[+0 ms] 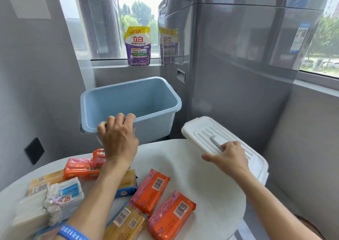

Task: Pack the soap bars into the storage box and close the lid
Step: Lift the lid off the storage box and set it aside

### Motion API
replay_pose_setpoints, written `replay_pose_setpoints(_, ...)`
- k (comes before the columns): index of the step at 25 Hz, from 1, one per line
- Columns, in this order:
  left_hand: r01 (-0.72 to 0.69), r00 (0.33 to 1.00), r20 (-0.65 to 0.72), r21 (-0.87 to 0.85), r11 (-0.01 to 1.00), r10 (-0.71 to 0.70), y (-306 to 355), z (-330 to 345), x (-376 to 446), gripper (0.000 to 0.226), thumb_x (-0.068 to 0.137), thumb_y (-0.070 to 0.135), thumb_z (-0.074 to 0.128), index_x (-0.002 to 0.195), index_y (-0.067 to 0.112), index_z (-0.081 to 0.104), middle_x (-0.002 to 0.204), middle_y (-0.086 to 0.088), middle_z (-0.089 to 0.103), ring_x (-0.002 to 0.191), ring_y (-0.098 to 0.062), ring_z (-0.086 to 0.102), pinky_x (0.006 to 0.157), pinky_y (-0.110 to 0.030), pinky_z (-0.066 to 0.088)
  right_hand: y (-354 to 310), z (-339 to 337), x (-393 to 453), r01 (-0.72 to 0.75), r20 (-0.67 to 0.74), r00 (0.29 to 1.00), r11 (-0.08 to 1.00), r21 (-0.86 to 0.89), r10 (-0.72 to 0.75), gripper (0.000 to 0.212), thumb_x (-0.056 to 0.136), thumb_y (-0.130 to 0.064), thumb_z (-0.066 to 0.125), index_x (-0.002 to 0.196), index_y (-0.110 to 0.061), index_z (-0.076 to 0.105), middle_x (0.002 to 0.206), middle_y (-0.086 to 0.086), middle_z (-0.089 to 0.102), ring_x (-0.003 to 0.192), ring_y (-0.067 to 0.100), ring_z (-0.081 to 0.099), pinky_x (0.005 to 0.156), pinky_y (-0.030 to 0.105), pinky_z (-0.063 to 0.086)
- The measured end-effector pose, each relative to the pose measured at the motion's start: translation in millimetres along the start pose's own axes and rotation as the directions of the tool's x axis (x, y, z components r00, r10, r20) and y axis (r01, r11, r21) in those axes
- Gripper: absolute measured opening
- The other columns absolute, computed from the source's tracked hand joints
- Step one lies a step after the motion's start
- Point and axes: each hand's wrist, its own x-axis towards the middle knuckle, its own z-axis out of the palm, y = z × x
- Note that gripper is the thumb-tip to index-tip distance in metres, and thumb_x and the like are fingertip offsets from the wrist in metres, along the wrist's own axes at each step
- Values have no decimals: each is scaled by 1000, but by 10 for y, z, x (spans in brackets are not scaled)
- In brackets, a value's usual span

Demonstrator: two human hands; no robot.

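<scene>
A light blue storage box (156, 102) is tilted toward me beyond the far edge of the round white table (201, 184), and its inside looks empty. My left hand (117, 137) grips the box's near rim. My right hand (227, 157) holds the white ribbed lid (201, 131) by its grey handle, off the box at the table's right edge. Several wrapped soap bars lie on the table: orange ones (150, 190) (170, 214) (80, 168), a yellow one (126, 223), a white and blue one (64, 195).
A tall grey washing machine (238, 65) stands behind the box on the right. A purple and yellow detergent pouch (138, 46) sits on the windowsill. A grey wall with a black socket plate (34, 150) closes the left side.
</scene>
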Motion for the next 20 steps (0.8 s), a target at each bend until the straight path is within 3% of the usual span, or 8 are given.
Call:
replay_pose_setpoints(4,-40,999,-29,-41,998,39,-60,8,-21,27,73,3,75,95,12,63,84,-10,62,80,-34,52,75,-40,26,-188,485,-95,109,130,988,974,-197,-84,89,51,-70,76,115,-12,56,118,3,49,109,26,49,93,40,43)
replay_pose_setpoints(9,-58,994,-95,-83,995,50,-34,88,9,28,72,5,75,94,14,62,83,-8,61,80,-32,51,75,-39,25,-309,783,-140,163,157,979,958,-235,-128,96,50,-70,76,122,-12,51,120,3,48,110,25,47,94,39,42)
replay_pose_setpoints(16,-118,991,-74,-140,983,108,-29,154,-28,31,69,5,78,95,14,64,83,-6,63,79,-32,54,77,-38,25,-214,883,-68,383,331,901,871,-308,-279,75,63,-61,79,118,-15,55,124,1,51,113,24,50,94,37,40)
replay_pose_setpoints(18,-143,989,-53,-164,976,136,13,167,-55,31,69,6,79,95,15,64,84,-6,63,80,-32,54,77,-38,26,-133,740,21,337,369,904,892,-302,-217,63,72,-51,77,119,-14,56,128,2,54,118,26,50,94,38,41)
replay_pose_setpoints(20,-182,983,-22,-194,964,181,95,187,-83,32,69,7,79,95,16,64,84,-4,63,79,-31,54,77,-38,27,-4,448,103,135,232,969,963,-234,-80,37,83,-28,64,116,-11,60,127,9,60,112,31,55,88,36,45)
